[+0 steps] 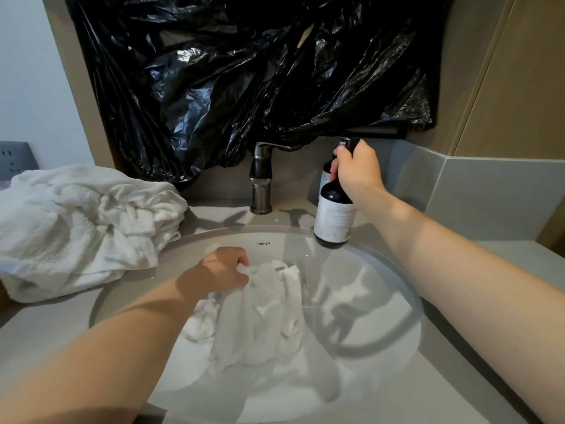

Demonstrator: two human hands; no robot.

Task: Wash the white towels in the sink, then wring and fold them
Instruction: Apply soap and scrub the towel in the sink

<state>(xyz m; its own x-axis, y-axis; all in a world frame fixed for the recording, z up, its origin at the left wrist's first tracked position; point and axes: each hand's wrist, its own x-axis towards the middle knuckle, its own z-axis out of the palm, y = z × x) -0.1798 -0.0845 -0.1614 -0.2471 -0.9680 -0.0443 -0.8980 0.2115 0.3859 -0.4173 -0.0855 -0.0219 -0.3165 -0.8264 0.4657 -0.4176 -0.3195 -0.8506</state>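
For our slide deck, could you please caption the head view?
Left hand grips a white towel in the sink while the right hand holds a dark bottle by its top.

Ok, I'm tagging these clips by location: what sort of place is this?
Probably a bathroom vanity: a round sink holding a white towel, set in a grey counter, a faucet behind it, and a dark bottle gripped by the right hand.

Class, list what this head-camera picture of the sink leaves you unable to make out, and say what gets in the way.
Head view: label text on the dark bottle is too small and blurred to read.
Its top is covered by the right hand.
A second bottle behind is mostly hidden by the first.
The sink drain is hidden by the towel gripped by the left hand.
Black plastic covers whatever is behind it.
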